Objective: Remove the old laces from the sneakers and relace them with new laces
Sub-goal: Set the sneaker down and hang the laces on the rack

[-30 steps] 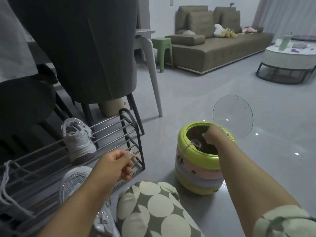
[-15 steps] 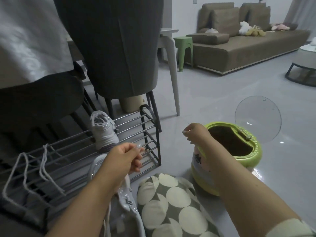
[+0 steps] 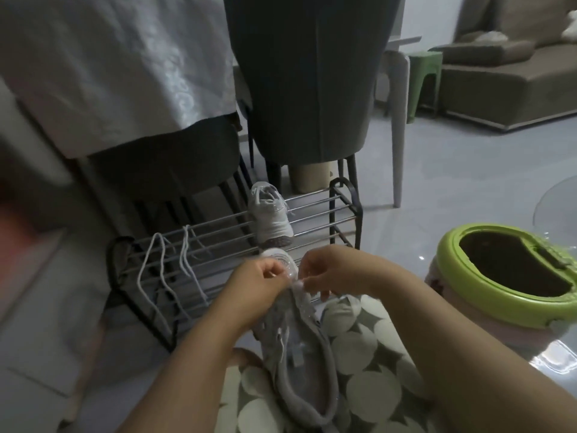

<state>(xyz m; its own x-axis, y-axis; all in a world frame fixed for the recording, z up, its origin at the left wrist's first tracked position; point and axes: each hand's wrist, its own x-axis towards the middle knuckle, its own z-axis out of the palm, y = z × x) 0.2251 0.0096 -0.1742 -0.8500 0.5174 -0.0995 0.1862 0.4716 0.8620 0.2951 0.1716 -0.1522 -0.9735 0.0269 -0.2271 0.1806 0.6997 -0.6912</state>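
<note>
A grey unlaced sneaker (image 3: 299, 354) lies on my lap, toe pointing away, over the dotted fabric. My left hand (image 3: 253, 285) and my right hand (image 3: 327, 276) meet over its toe end, fingers curled and pinching something small and pale near the front eyelets; what they pinch is too blurred to name. A second grey sneaker (image 3: 271, 217), still laced, stands on the metal shoe rack (image 3: 340, 210). Two white laces (image 3: 162, 270) hang over the rack's bars to the left.
A green-rimmed bin (image 3: 499, 310) with its clear lid (image 3: 559, 207) flipped up stands at the right on the tiled floor. Behind the rack are a dark chair (image 3: 312, 89), a cloth-covered table (image 3: 109, 67), a green stool (image 3: 427, 76) and a sofa (image 3: 499, 85).
My right hand has left the bin and come left to the sneaker on my lap. My left hand has dropped onto its toe. The view has swung left and down.
</note>
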